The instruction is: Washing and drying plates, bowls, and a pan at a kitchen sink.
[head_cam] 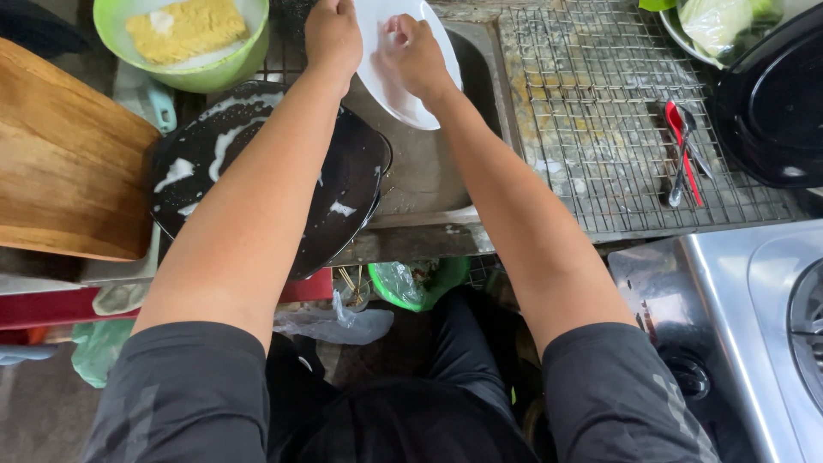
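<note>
Steel and wet, the sink (pixel 429 184) sat in a cluttered kitchen worktop, with a wire rack (pixel 600 129) just beside it holding a few spoons (pixel 683 154). Over the basin, the person held a white plate (pixel 403 86) tilted on edge. Their left hand (pixel 333 36) gripped its left rim, fingers closed around it, while the right hand (pixel 413 53) lay pressed against the plate's face, fingers curled on the surface. Below the left forearm, a black pan (pixel 343 189) streaked with white suds leaned at the sink's edge. A wooden cutting board (pixel 64 163) lay further left, and a green bowl (pixel 193 73) holding a yellow sponge (pixel 184 27) stood behind it.
</note>
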